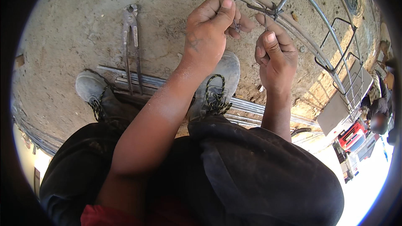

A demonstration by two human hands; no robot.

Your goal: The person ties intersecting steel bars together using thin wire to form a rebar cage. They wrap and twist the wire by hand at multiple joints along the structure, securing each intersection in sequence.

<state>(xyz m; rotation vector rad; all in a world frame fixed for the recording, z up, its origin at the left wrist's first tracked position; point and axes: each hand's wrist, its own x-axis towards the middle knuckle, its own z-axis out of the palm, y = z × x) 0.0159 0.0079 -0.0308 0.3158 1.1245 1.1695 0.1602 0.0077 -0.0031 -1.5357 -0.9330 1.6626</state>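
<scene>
My left hand (209, 31) is closed, thumb pressed to the fingers, on thin tie wire; a twisted bit (237, 26) shows beneath its fingers. To its right, my right hand (277, 56) pinches a strand of tie wire (265, 21) between thumb and forefinger. That strand runs up to a wire knot (275, 11) around a crossing of steel bars. Both hands are just below the long curved rebar (303, 37) of a reinforcement cage. On the dirt to the left lie rusty end-cutting nippers (131, 16), handles toward me.
Several loose steel rods (148, 79) lie across the ground beneath my boots (92, 88). Bent stirrups (335, 29) stick out along the cage at right. Beyond them are a flat grey board (335, 115), a person (379, 113) and a red vehicle (353, 136).
</scene>
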